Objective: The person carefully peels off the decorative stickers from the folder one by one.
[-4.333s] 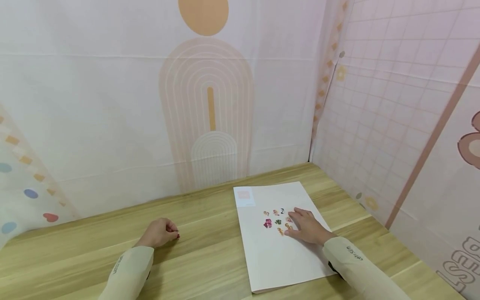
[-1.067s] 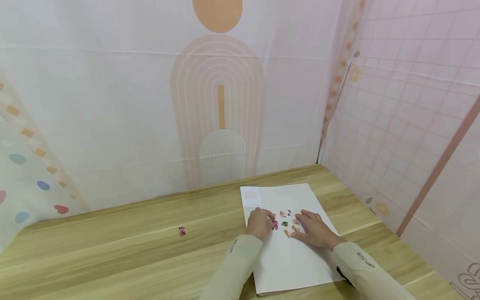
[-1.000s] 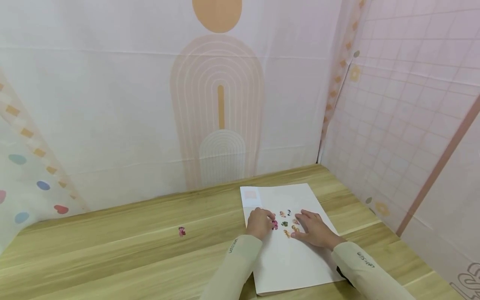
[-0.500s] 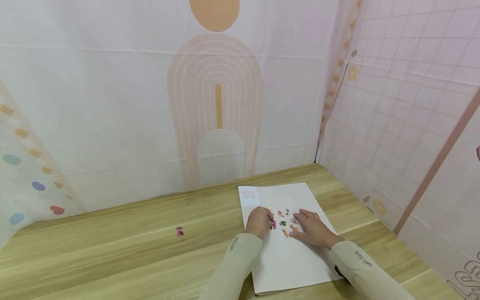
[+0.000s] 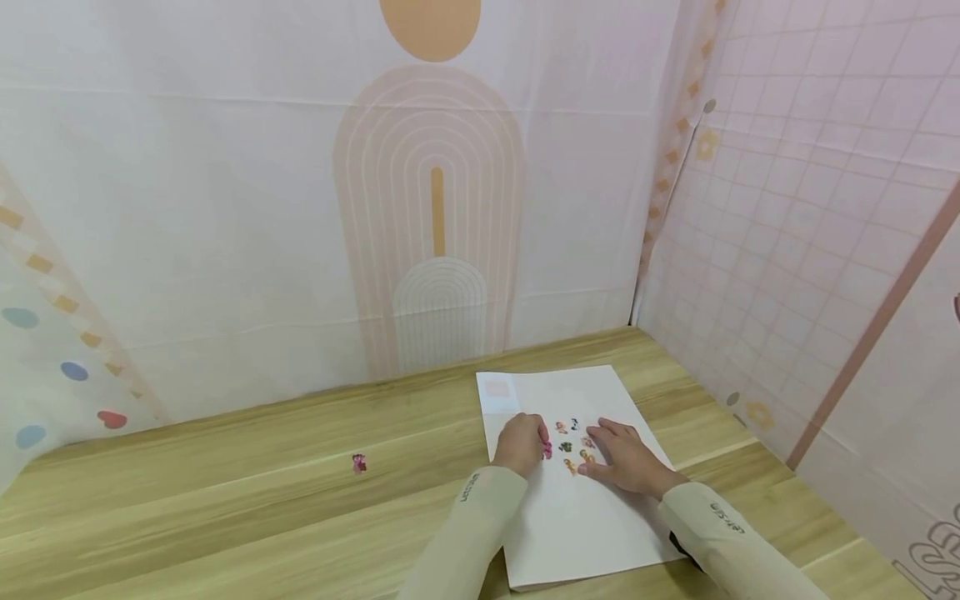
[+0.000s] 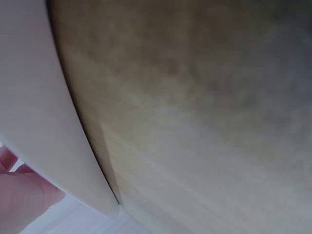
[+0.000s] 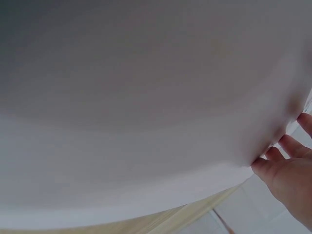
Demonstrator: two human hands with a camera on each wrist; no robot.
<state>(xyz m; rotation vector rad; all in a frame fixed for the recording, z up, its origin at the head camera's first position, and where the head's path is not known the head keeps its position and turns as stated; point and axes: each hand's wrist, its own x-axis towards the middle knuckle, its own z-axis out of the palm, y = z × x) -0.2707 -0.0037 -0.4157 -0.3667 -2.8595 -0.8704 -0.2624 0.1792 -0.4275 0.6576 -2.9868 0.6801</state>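
Smooth matt paper (image 5: pixel 585 525), wood-grain tabletop (image 5: pixel 255 500), creased cloth backdrop (image 5: pixel 232 208)

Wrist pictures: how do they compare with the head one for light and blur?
Left wrist: the tabletop is smeared and out of focus, darker toward the top; right wrist: the white paper looks grey, darkest at upper left; head: brighter, more even and sharper.

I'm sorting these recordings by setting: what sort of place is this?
Probably an indoor tabletop work corner, perhaps dressed for filming. A wood-grain table sits in front of a creased, printed backdrop with arch shapes, and white paper bearing small colourful pieces lies on the tabletop.
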